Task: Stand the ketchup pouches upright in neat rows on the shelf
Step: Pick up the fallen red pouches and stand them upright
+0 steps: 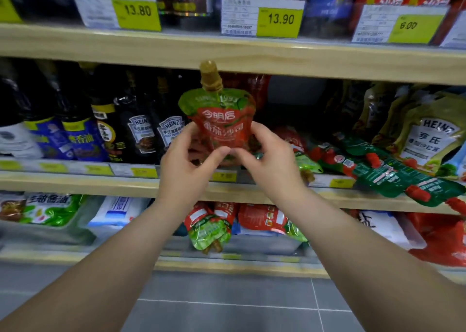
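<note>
A red and green ketchup pouch (222, 114) with a tan screw cap is held upright in front of the middle shelf (75, 183). My left hand (186, 165) grips its lower left corner and my right hand (269, 160) grips its lower right corner, thumbs meeting at the bottom. More ketchup pouches (393, 170) lie flat and slanted to the right on the same shelf, one hanging over the front edge. Another red pouch (249, 87) stands behind the held one.
Dark Heinz sauce bottles (141, 132) stand in a row left of my hands. Yellowish Heinz pouches (426, 135) stand at the right. The upper shelf (227, 51) carries price tags. Pouches and bags (211, 225) fill the lower shelf. Grey tiled floor lies below.
</note>
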Tool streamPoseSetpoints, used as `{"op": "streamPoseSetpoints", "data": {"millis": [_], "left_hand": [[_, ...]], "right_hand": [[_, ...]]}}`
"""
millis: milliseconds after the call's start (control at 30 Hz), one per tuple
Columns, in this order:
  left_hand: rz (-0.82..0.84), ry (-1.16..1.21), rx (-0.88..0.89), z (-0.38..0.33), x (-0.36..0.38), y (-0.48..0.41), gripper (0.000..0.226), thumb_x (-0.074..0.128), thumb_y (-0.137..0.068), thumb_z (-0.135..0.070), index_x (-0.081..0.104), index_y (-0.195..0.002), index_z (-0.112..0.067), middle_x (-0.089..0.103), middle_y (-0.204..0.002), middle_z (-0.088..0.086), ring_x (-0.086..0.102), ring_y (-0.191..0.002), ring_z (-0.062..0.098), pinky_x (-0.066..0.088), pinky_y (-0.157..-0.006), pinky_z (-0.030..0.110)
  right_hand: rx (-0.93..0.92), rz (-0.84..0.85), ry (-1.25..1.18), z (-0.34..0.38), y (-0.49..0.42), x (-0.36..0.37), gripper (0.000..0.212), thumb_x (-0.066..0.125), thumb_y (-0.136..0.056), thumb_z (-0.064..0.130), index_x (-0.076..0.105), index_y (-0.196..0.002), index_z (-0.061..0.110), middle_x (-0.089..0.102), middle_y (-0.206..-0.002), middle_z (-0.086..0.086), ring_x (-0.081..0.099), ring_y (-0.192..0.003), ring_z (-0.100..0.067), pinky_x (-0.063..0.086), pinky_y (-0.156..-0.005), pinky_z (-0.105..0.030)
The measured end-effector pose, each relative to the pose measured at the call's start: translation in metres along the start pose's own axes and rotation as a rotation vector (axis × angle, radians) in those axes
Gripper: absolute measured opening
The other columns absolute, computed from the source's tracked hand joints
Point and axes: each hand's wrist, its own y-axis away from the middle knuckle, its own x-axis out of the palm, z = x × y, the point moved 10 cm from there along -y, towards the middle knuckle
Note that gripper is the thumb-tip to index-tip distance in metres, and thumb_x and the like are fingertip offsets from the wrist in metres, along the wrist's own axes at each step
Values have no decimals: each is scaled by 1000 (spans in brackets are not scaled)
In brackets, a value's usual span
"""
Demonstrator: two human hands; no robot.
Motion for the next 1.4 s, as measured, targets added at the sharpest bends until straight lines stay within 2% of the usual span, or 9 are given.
{"op": "streamPoseSetpoints", "data": {"millis": [200,300,433,567,700,800,1033,1233,1400], "left_hand": [[-75,76,-83,23,-29,4,33,71,-82,-22,51,-100,-41,63,-90,-36,59,-91,-13,44,-68,4],[-115,104,-74,26,-41,6,34,70,-83,-21,50,-106,-38,62,-95,-34,57,-94,-14,41,-72,1],[-137,94,-62,29,-53,7,36,69,-84,-22,48,-106,-41,62,-97,-31,57,-96,-13,42,-73,1],[-151,73,-64,37,-64,8,36,69,-84,-26,50,-114,-34,60,-98,-38,56,-98,-13,41,-73,1],[-186,81,-87,48,-78,11,46,70,-81,-30,50,-123,-25,61,-103,-28,56,-100,-11,41,-72,1],[-175,92,-121,57,-84,13,43,71,-80,-33,52,-118,-32,64,-104,-24,58,-102,-4,44,-73,4],[-164,52,-106,54,-91,17,37,72,-81,-21,52,-106,-39,63,-95,-34,59,-95,-8,43,-71,2],[-147,63,-96,45,-82,20,33,73,-80,-19,53,-97,-38,64,-93,-34,59,-92,-11,43,-71,2],[-132,48,-81,32,-60,12,34,71,-82,-23,51,-99,-45,63,-97,-30,57,-95,-11,44,-72,4]], "right_hand": [[8,155,-108,1,-7,34,55,64,-78,-1,56,-122,31,61,-119,7,56,-110,-6,45,-96,-22],[134,132,-27,-25,-16,31,60,62,-79,2,49,-129,33,58,-124,3,54,-111,-10,47,-95,-29],[197,165,179,-34,-24,53,94,70,-80,18,6,-147,35,53,-129,-12,58,-108,-28,50,-90,-44],[148,83,285,-24,-29,70,118,70,-79,11,-28,-136,43,52,-124,-16,63,-91,-33,54,-74,-45],[92,28,380,-18,-30,76,114,63,-78,-3,-22,-139,41,50,-117,-16,61,-82,-34,49,-63,-38],[86,12,395,-21,-33,77,108,59,-78,-6,-15,-144,36,49,-114,-16,59,-78,-33,51,-61,-41],[116,-14,412,-33,-50,86,103,56,-78,-9,-11,-145,31,48,-112,-19,57,-74,-32,53,-61,-41],[133,13,451,-43,-58,90,86,53,-83,-7,4,-148,18,44,-124,-19,55,-97,-32,51,-80,-38],[117,49,345,-34,-54,64,93,54,-80,-9,5,-148,31,38,-138,-19,55,-107,-36,50,-86,-44]]}}
